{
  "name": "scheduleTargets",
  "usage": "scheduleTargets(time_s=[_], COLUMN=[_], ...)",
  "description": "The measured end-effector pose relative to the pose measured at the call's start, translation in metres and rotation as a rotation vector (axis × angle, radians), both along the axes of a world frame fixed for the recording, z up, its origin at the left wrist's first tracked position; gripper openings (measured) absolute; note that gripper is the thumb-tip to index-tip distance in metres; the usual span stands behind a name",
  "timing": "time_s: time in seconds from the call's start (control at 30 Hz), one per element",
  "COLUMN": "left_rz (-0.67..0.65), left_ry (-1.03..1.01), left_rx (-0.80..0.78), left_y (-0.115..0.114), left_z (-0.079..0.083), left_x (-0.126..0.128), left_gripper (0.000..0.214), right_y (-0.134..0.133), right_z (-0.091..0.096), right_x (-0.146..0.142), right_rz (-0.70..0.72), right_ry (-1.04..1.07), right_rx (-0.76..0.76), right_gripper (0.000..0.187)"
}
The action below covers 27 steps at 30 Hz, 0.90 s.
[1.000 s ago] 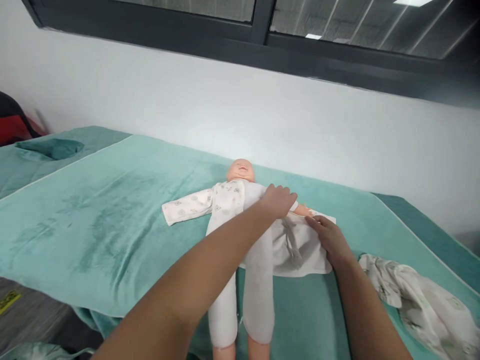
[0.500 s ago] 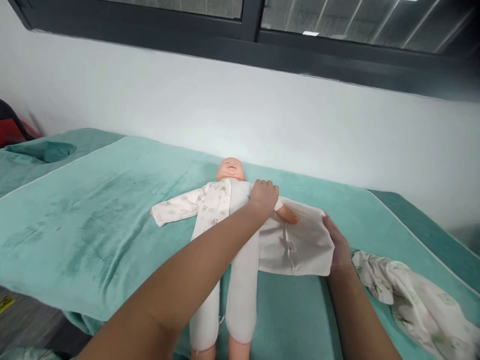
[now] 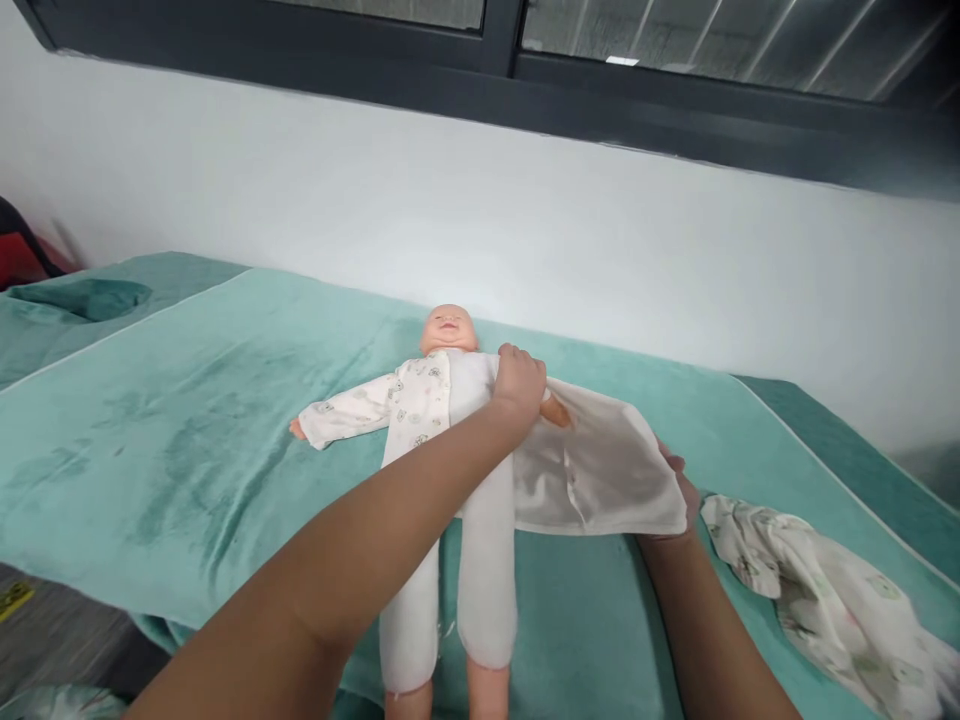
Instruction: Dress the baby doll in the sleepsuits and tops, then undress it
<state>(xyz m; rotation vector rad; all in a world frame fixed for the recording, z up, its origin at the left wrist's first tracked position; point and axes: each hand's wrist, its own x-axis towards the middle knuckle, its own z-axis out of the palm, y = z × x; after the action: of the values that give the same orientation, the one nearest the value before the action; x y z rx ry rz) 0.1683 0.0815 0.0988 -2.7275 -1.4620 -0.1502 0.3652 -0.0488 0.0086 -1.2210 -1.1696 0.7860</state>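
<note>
A baby doll [image 3: 448, 330] lies on its back on a teal towel [image 3: 187, 420]. It wears a white printed top [image 3: 409, 400], done up only over its left-hand side of the picture. My left hand [image 3: 517, 385] is closed on the garment at the doll's shoulder, beside its bare arm [image 3: 556, 412]. My right hand [image 3: 679, 490] is mostly hidden under the open flap [image 3: 600, 470] of the top, which it lifts off the bed by its outer edge.
A crumpled printed cloth [image 3: 825, 600] lies on the towel at the right. A white wall [image 3: 525, 220] runs behind the bed under a dark window frame. A darker green cloth [image 3: 82, 297] and a red item [image 3: 22, 255] sit at the far left.
My right hand slid from the top of the flap to under its outer edge and raised it. My left hand shifted up to the doll's shoulder and closed.
</note>
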Motion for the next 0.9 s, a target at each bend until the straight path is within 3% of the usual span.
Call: scheduleTargets(time_s=[0.17, 0.3, 0.43, 0.53, 0.7, 0.9], left_rz=[-0.219, -0.318, -0.407, -0.448, -0.278, -0.139], left_ry=[-0.181, -0.407, -0.765, -0.881, -0.973, -1.028], left_rx=[-0.156, -0.242, -0.16, -0.125, -0.038, 0.036], left_y=[0.005, 0.009, 0.01, 0.011, 0.016, 0.013], left_z=[-0.003, 0.004, 0.017, 0.028, 0.023, -0.009], left_x=[-0.005, -0.017, -0.045, -0.072, -0.106, -0.119], left_gripper=[0.044, 0.032, 0.019, 0.025, 0.026, 0.03], right_y=[-0.009, -0.008, -0.006, -0.005, -0.004, -0.002], right_z=[0.019, 0.023, 0.016, 0.011, 0.012, 0.017], right_x=[-0.032, -0.042, -0.036, -0.03, -0.033, -0.054], right_rz=[0.361, 0.555, 0.863, 1.057, 1.067, 0.835], right_ry=[0.16, 0.212, 0.222, 0.213, 0.223, 0.112], right_rx=[-0.188, -0.244, -0.256, -0.238, -0.17, -0.181], right_gripper=[0.101, 0.094, 0.08, 0.075, 0.07, 0.064])
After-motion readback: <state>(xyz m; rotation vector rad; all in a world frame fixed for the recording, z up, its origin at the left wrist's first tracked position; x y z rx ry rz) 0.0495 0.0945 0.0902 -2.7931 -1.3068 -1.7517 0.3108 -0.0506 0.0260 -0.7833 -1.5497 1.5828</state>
